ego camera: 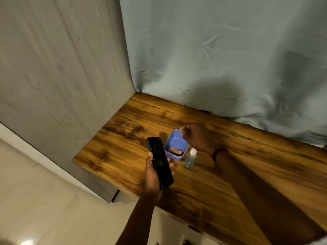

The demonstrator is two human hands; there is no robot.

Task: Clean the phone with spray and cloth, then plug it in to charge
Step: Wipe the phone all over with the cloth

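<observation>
My left hand (152,175) grips a black phone (160,161), screen up, above the near left part of the wooden table (123,131). A small blue plastic box (174,144) stands just beyond the phone, with a folded brownish cloth (176,152) lying inside it. My right hand (196,137) hovers over the box's far right rim with its fingers curled; whether it touches the rim or holds anything cannot be made out. A small clear spray bottle (190,158) with bluish liquid and a white top stands upright right of the box, under my right wrist.
Grey fabric (53,76) hangs on the left and pale blue fabric (221,59) hangs behind the table. The table's left edge drops to a light tiled floor (44,200). Bare wood stretches to the right of the bottle.
</observation>
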